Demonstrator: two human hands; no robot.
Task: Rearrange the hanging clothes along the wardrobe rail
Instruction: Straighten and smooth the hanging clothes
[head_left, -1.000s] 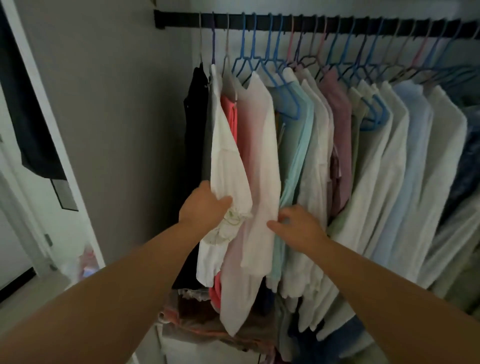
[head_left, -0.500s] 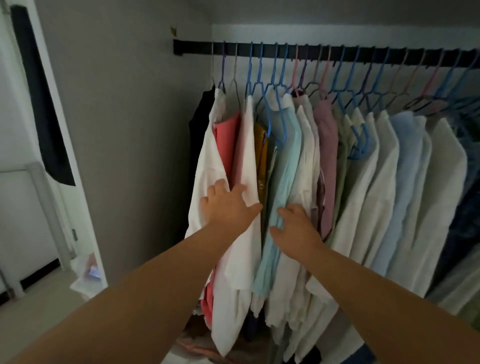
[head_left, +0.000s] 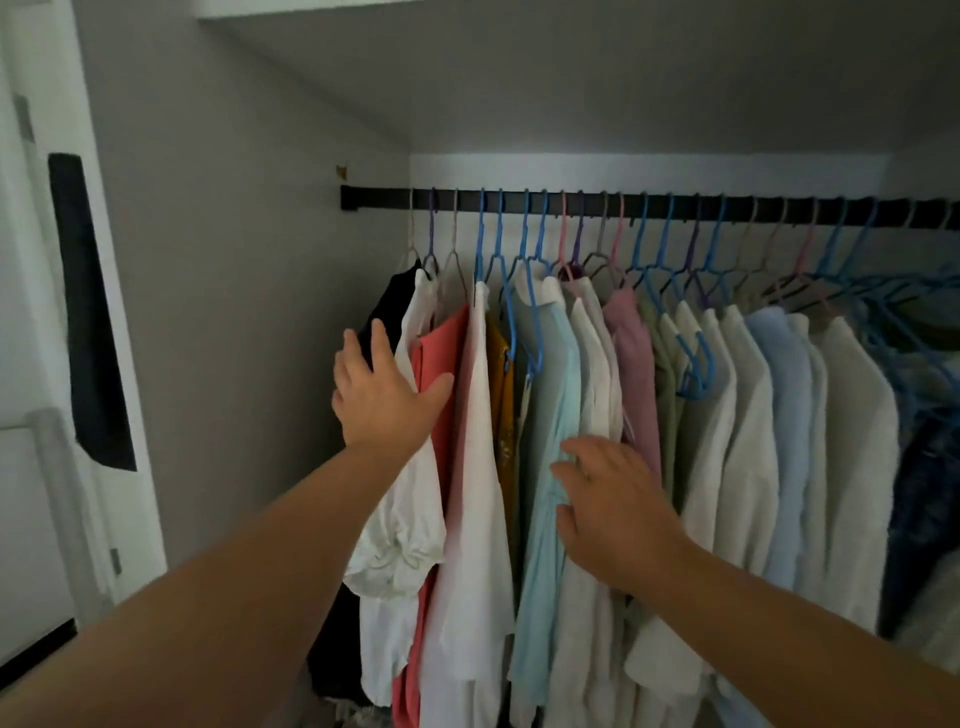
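In the head view the clothes hang packed along the black rail (head_left: 675, 208), which runs from the left wall off the right edge. The left hand (head_left: 384, 400) lies flat, fingers straight and spread, against the white blouse (head_left: 400, 530) and the coral top (head_left: 441, 364) near the left end; it grips nothing. The right hand (head_left: 613, 514) rests with relaxed, slightly bent fingers on the mint shirt (head_left: 550, 415), touching the fabric but not visibly pinching it. The step looks like parting the garments to open a gap between the two hands. To do it well, I judge the push should go high, near the hooks, so the hangers slide along the rail and do not swing or tangle; pressing only on cloth low down would tilt them. The empty blue hangers (head_left: 693, 364) looped among the shirts could snag. Counting what shows: two hands, one rail, roughly two dozen hooks, though the right end is too crowded to count surely; one black garment (head_left: 395, 301), one coral, one mustard (head_left: 498, 374), one mint, one pink (head_left: 634, 364), and several white and pale blue shirts.
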